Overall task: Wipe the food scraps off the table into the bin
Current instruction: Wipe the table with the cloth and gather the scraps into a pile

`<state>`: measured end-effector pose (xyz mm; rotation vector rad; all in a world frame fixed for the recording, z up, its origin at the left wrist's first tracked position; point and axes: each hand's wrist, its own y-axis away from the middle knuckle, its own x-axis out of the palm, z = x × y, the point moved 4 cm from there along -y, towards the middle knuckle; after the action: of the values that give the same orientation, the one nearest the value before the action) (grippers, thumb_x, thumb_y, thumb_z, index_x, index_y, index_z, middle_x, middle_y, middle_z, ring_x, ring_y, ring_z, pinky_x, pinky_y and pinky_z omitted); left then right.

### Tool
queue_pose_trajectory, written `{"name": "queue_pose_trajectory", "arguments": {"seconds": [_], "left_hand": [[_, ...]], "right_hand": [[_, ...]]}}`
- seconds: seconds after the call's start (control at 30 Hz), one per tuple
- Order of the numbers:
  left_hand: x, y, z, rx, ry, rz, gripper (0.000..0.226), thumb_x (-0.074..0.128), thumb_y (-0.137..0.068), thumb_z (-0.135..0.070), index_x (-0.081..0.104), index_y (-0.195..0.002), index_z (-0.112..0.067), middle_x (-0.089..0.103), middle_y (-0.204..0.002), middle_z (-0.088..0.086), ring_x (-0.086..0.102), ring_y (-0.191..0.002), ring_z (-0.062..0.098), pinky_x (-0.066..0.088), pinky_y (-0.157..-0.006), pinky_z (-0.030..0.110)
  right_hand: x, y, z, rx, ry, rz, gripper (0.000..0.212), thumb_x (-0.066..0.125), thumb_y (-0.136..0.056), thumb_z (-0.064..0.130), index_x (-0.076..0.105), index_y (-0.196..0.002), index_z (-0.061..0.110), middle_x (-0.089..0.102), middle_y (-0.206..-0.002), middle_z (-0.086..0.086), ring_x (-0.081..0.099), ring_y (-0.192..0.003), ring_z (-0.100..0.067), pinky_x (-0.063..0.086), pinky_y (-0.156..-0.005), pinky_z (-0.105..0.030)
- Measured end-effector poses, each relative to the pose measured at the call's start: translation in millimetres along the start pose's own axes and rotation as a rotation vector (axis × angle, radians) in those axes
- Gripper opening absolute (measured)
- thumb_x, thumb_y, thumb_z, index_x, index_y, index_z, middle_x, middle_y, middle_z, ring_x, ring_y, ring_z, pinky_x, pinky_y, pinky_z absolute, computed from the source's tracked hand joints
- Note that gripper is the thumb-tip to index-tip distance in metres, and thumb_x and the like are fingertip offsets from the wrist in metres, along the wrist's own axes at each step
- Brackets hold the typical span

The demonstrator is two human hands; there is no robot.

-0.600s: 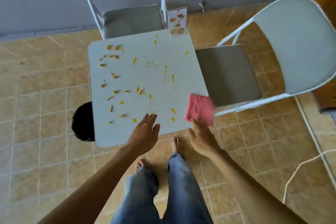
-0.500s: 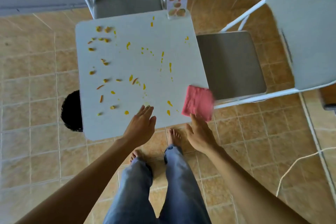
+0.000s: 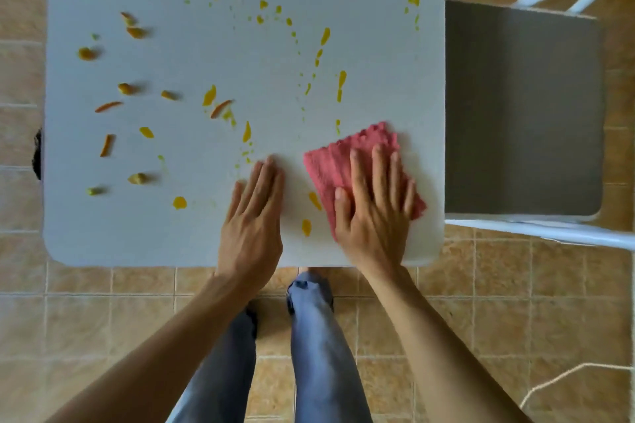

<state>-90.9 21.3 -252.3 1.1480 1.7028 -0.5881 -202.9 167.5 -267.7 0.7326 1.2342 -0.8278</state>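
A white square table fills the upper part of the view. Several orange and yellow food scraps and smears lie scattered over its left and middle. A pink cloth lies flat near the table's near right corner. My right hand presses flat on the cloth, fingers spread. My left hand rests flat on the bare tabletop just left of the cloth, holding nothing. Two yellow bits lie between my hands. A sliver of the black bin shows past the table's left edge.
A folding chair with a grey seat stands against the table's right side. The floor is tan tile. My legs in blue jeans stand at the near edge. A white cord lies on the floor at the lower right.
My head has moved closer over the table. My right hand has come forward onto the pink cloth and lies flat on it. My left hand has slid further onto the tabletop.
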Motion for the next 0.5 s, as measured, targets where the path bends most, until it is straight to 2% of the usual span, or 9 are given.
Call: {"name": "queue_pose_trajectory", "arguments": {"seconds": [0.03, 0.13, 0.17, 0.2, 0.3, 0.33, 0.37, 0.43, 0.5], "left_hand": [[2, 0, 2, 0.017, -0.006, -0.022, 0.075, 0.060, -0.085, 0.013, 0.033, -0.152, -0.005, 0.025, -0.163, 0.010, 0.019, -0.152, 0.025, 0.021, -0.123, 0.046], [3, 3, 1, 0.036, -0.025, -0.046, 0.078, 0.061, -0.082, 0.014, 0.033, -0.153, -0.004, 0.025, -0.163, 0.011, 0.020, -0.152, 0.027, 0.022, -0.123, 0.048], [3, 3, 1, 0.033, -0.025, -0.041, 0.078, 0.061, -0.082, 0.014, 0.033, -0.153, -0.003, 0.024, -0.163, 0.012, 0.020, -0.152, 0.028, 0.021, -0.123, 0.048], [4, 4, 1, 0.026, -0.022, -0.033, 0.077, 0.061, -0.083, 0.013, 0.032, -0.153, -0.003, 0.024, -0.163, 0.012, 0.019, -0.152, 0.028, 0.021, -0.123, 0.048], [3, 4, 2, 0.018, -0.011, 0.000, 0.080, 0.060, -0.081, 0.012, 0.030, -0.154, -0.004, 0.022, -0.164, 0.012, 0.016, -0.153, 0.027, 0.018, -0.124, 0.049], [2, 3, 2, 0.020, -0.003, 0.005, 0.082, 0.059, -0.080, 0.012, 0.028, -0.154, -0.004, 0.020, -0.164, 0.012, 0.015, -0.154, 0.027, 0.018, -0.124, 0.049], [2, 3, 2, 0.021, 0.006, 0.011, 0.083, 0.057, -0.079, 0.012, 0.027, -0.155, -0.004, 0.019, -0.165, 0.011, 0.013, -0.154, 0.026, 0.017, -0.124, 0.050], [3, 4, 1, 0.007, 0.021, 0.021, 0.086, 0.056, -0.078, 0.012, 0.024, -0.156, -0.005, 0.016, -0.166, 0.011, 0.010, -0.154, 0.026, 0.015, -0.124, 0.050], [4, 6, 1, -0.007, 0.026, 0.014, 0.087, 0.057, -0.077, 0.012, 0.024, -0.156, -0.005, 0.016, -0.166, 0.011, 0.010, -0.154, 0.026, 0.015, -0.124, 0.051]], "right_hand": [[0, -14, -11, 0.008, 0.031, -0.037, 0.058, 0.036, -0.106, 0.047, 0.030, -0.161, 0.028, 0.025, -0.170, -0.008, 0.019, -0.159, -0.033, 0.017, -0.126, -0.056], [-2, -57, -24, 0.302, 0.017, -0.106, 0.058, 0.038, -0.105, 0.051, 0.035, -0.159, 0.031, 0.027, -0.169, -0.013, 0.023, -0.157, -0.039, 0.019, -0.124, -0.063], [-2, -65, -17, 0.344, 0.011, -0.096, 0.056, 0.038, -0.105, 0.051, 0.035, -0.159, 0.033, 0.025, -0.169, -0.016, 0.022, -0.156, -0.042, 0.018, -0.123, -0.065], [-2, -68, -8, 0.288, 0.021, -0.059, 0.055, 0.036, -0.106, 0.051, 0.033, -0.159, 0.037, 0.022, -0.170, -0.018, 0.019, -0.157, -0.043, 0.016, -0.124, -0.066], [-6, -54, -5, -0.230, 0.091, 0.134, 0.056, 0.028, -0.106, 0.054, 0.022, -0.161, 0.044, 0.010, -0.173, -0.012, 0.007, -0.160, -0.037, 0.007, -0.126, -0.062], [-10, -57, -16, -0.308, 0.113, 0.160, 0.056, 0.026, -0.106, 0.055, 0.020, -0.161, 0.043, 0.009, -0.174, -0.009, 0.006, -0.161, -0.033, 0.006, -0.127, -0.062], [-11, -64, -29, -0.275, 0.126, 0.142, 0.057, 0.025, -0.106, 0.055, 0.021, -0.161, 0.042, 0.011, -0.174, -0.007, 0.008, -0.161, -0.031, 0.008, -0.127, -0.062], [-11, -85, -47, 0.025, 0.097, 0.032, 0.058, 0.027, -0.106, 0.054, 0.025, -0.161, 0.038, 0.016, -0.173, -0.009, 0.013, -0.160, -0.032, 0.012, -0.126, -0.062], [-5, -82, -34, 0.287, 0.062, -0.061, 0.058, 0.029, -0.106, 0.049, 0.030, -0.161, 0.030, 0.022, -0.170, -0.013, 0.018, -0.158, -0.036, 0.018, -0.124, -0.063]]}}
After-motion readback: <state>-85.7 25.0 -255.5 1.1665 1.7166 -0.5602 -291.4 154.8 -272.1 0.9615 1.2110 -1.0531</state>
